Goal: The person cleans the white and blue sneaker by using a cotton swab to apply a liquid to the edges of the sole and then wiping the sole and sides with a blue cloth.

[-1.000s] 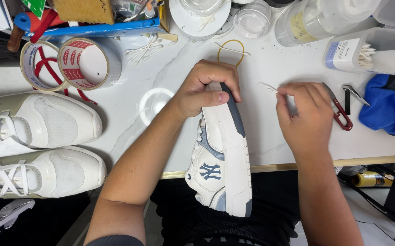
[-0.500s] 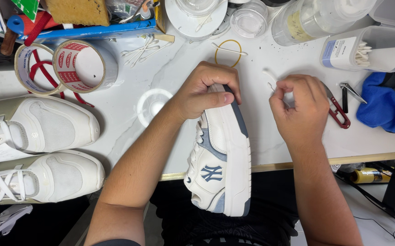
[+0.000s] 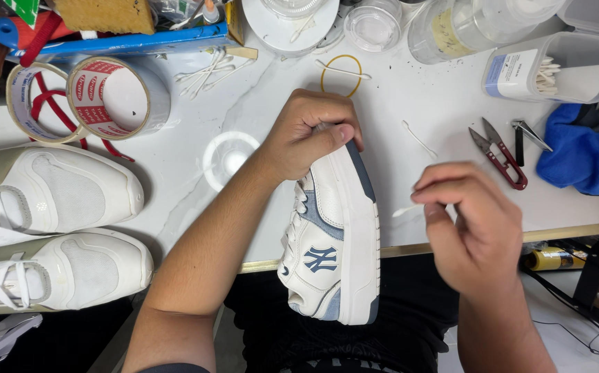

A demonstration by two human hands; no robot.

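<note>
My left hand (image 3: 310, 131) grips the toe of a white and blue-grey sneaker (image 3: 334, 242), which lies on its side across the front edge of the white table (image 3: 244, 124), heel over my lap. Just right of the sneaker's sole, my right hand (image 3: 476, 228) pinches a thin white cotton swab (image 3: 404, 211), its tip pointing toward the shoe. Another used swab (image 3: 418, 139) lies on the table above my right hand.
Two white sneakers (image 3: 58, 228) sit at the left edge. Tape rolls (image 3: 96, 97), a yellow rubber band (image 3: 341, 74), a clear swab box (image 3: 555, 69), red-handled snips (image 3: 500, 155), a blue cloth (image 3: 583, 159) and jars stand along the back.
My right hand left the snips area, moved down toward me and now holds a swab beside the sole. The left hand and sneaker stayed in place.
</note>
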